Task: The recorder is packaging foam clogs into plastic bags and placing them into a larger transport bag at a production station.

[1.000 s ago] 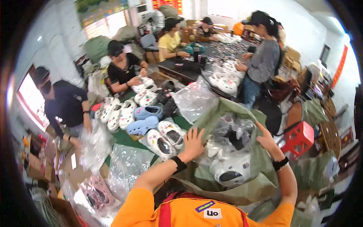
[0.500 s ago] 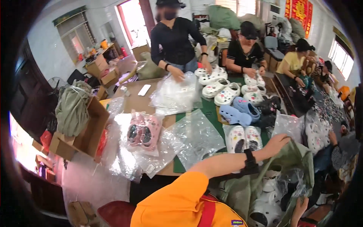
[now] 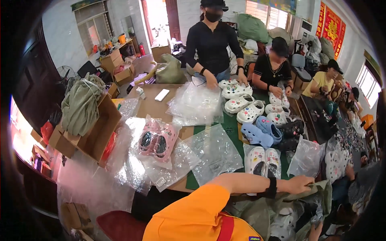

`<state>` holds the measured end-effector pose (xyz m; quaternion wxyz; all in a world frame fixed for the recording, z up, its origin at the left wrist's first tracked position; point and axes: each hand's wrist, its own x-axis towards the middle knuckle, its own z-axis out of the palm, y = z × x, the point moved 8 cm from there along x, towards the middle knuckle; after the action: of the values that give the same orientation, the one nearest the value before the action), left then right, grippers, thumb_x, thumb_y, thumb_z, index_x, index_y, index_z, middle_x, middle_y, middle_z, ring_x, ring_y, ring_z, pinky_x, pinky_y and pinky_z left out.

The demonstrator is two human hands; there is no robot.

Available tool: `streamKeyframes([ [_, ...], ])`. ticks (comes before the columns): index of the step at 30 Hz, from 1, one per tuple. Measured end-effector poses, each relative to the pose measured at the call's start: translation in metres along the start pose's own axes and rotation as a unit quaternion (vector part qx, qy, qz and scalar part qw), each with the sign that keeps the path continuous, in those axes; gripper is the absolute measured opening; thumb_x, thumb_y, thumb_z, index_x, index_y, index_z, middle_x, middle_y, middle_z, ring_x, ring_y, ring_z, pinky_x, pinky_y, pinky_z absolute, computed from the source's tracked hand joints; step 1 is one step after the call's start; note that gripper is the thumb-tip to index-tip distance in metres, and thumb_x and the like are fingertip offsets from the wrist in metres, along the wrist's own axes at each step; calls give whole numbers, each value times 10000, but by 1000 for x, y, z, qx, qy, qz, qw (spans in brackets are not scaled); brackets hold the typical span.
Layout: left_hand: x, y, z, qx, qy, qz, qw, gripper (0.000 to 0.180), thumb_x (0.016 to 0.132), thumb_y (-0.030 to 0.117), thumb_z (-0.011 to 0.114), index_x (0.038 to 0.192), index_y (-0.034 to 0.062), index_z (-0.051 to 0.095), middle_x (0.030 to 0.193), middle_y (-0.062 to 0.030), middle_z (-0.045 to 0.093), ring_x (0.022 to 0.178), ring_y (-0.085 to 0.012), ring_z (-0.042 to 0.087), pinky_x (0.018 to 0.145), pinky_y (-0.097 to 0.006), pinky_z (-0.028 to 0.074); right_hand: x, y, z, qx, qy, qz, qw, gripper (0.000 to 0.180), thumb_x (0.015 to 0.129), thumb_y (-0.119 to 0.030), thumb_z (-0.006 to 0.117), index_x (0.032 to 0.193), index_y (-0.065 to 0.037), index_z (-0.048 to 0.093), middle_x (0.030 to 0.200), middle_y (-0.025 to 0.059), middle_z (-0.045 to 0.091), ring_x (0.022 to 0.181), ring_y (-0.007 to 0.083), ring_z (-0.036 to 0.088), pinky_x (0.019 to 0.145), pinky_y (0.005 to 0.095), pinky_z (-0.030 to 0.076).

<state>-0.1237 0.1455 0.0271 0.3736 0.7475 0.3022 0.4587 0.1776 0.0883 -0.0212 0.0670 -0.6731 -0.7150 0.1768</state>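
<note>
My left arm, in an orange sleeve with a black wristband, reaches to the right across my front. My left hand (image 3: pixel 301 184) is closed on the upper edge of a green woven sack (image 3: pixel 321 188). Lower down, my right hand (image 3: pixel 315 231) shows only in part at the sack's near side, its fingers closed on the edge. Inside the sack are white clogs (image 3: pixel 283 224) and clear plastic bags. Just beyond my left forearm stands a pair of white clogs (image 3: pixel 255 161) with coloured charms, in a clear bag.
Pink bagged clogs (image 3: pixel 159 141), flat clear bags (image 3: pixel 217 149), blue clogs (image 3: pixel 257 134) and white clogs (image 3: pixel 250 111) cover the table. Across it a person in black (image 3: pixel 213 48) handles bags and clogs; others sit to the right. An open carton (image 3: pixel 96 134) is at left.
My view has swung slightly, shifting the table rightward. My left hand and the sack's edge sit lower. The person across has a hand nearer the white clogs.
</note>
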Motion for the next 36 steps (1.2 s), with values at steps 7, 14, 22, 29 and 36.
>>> streamKeyframes([
  [7, -17, -29, -18, 6, 34, -54, 998, 305, 759, 139, 549, 1011, 8, 440, 801, -200, 544, 756, -353, 523, 656, -408, 381, -20, -6, -34, 187, 33, 70, 979, 544, 811, -33, 437, 1321, -36, 246, 1281, 185, 356, 1108, 277, 392, 898, 331, 322],
  [14, -41, -22, -29, -5, 23, -61, 998, 507, 717, 109, 582, 1158, 48, 340, 1062, -198, 479, 943, -348, 493, 763, -411, 389, -22, -38, -59, 120, -5, -15, 993, 501, 827, -111, 454, 1303, -82, 303, 1301, 207, 312, 1169, 317, 335, 942, 398, 299],
  [22, -62, -37, -51, 23, -1, -74, 997, 493, 715, 115, 561, 1151, 28, 347, 1007, -191, 489, 911, -323, 500, 744, -406, 392, -24, -96, -92, -170, 87, -70, 979, 417, 869, -202, 422, 1260, -69, 369, 1261, 188, 364, 1070, 339, 432, 835, 403, 402],
  [29, -82, -47, -68, -20, -56, -88, 994, 383, 716, 134, 533, 1058, 1, 426, 721, -153, 545, 702, -296, 535, 613, -387, 395, -122, -416, -58, 97, -309, -412, 851, 445, 775, 15, 490, 1210, -15, 404, 997, 128, 568, 702, 210, 548, 624, 289, 440],
  [36, -114, -56, -105, 31, -52, -55, 997, 308, 677, 157, 531, 956, 29, 498, 688, -152, 556, 680, -320, 545, 612, -404, 409, -144, -547, -72, 255, -135, -631, 720, 508, 765, 99, 452, 1235, -71, 359, 909, 153, 588, 581, 209, 541, 519, 304, 453],
])
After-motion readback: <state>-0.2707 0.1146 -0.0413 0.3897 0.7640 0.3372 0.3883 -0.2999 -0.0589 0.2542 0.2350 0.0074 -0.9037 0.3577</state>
